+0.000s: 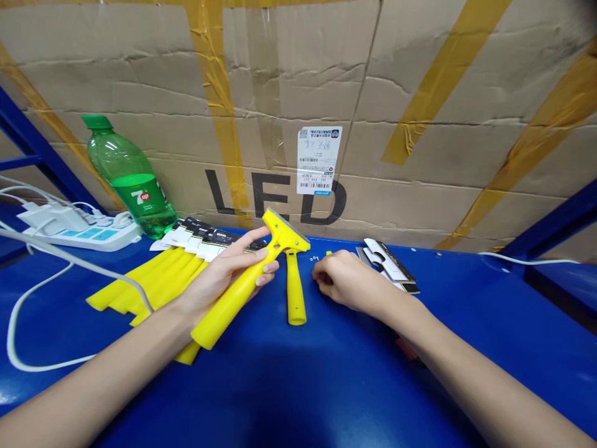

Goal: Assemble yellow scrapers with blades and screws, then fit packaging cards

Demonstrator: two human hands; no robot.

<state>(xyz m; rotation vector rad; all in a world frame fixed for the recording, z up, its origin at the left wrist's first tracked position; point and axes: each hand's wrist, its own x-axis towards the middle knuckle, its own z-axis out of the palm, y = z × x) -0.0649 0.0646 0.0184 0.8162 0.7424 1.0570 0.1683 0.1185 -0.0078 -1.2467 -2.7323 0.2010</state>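
just left of the loose handle (pixel 296 289), my left hand (pixel 221 274) has the yellow scraper (pixel 245 287). the scraper lies across the fingers, grip narrow: one finger runs up alongside the neck on the far side, other fingertips come round the near edge, nails showing. butt end pokes out past the palm, lower left of the loose handle; the head tilts up and overlaps the loose handle's top end in my feed.

right of the loose handle, my right hand (pixel 342 280) is low, fingers curled in, tips narrow. can't tell from here if anything is pinched. small metal bits (pixel 314 258) sit just past those fingertips, between them and the top of the loose handle. a yellow bit (pixel 329 252) peeks out behind the knuckles.

other stuff, quick: left of the loose handle, an overlapping row of yellow handles (pixel 153 280) with black-and-white cards at their far ends; further left, a white power strip (pixel 102 235) with plugs and cables, green bottle (pixel 135 186) leaning behind it. right of the loose handle, past the right hand, a few white-and-black packets (pixel 389 264). behind the loose handle, taped cardboard (pixel 280 93). blue tabletop (pixel 354 386) under it.
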